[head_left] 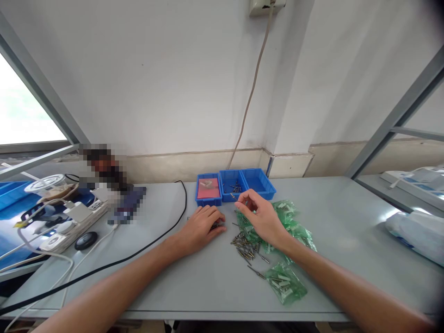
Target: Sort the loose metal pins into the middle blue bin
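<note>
My right hand (260, 217) is raised in front of the blue bins, thumb and fingers pinched on a thin metal pin (233, 197). Resting on the table to its left, my left hand (203, 227) has its fingers curled over small metal pins (215, 225), mostly hidden under the palm. Between and below the hands lies a loose pile of metal pins (245, 247). Green plastic bags (294, 231) sit under and beside my right wrist. Nearer the front edge is another green bag (286, 283) with pins and white pieces inside.
At the back stand a blue bin with a red sheet (208, 187), a middle bin (229, 176) holding several pins, and a right bin (258, 185). A black cable (138, 252) crosses the table's left side, near a power strip (65, 231) and black mouse (86, 240).
</note>
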{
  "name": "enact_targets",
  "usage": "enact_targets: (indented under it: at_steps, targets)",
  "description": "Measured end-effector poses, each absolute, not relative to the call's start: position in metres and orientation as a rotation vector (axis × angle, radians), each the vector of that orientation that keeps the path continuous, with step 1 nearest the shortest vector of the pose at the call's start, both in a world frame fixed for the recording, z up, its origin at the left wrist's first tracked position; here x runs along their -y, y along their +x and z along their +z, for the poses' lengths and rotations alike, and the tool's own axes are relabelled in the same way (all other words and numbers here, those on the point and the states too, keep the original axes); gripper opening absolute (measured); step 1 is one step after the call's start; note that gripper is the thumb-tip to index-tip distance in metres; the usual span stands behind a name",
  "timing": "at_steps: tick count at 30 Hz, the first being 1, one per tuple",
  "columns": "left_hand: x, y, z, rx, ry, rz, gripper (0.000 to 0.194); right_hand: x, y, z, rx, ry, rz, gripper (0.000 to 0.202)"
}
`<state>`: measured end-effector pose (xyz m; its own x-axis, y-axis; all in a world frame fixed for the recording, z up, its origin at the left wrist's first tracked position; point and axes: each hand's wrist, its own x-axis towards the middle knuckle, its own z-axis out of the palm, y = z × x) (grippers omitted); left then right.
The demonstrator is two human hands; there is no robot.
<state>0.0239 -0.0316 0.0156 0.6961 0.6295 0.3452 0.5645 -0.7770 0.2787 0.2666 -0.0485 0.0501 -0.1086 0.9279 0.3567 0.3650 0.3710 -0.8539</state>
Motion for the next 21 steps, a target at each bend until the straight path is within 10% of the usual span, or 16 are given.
enact_targets:
  at_steps: [11,21]
  targets:
    - [0.036,0.024,0.024,-1.041,2.788,0.618,0.02,0.029,0.27,0.042,1.136,-1.085,1.306,0.04]
    - [0.034,0.024,0.023,-0.965,2.732,0.584,0.004,0.034,0.274,0.047,1.607,-1.243,0.904,0.022]
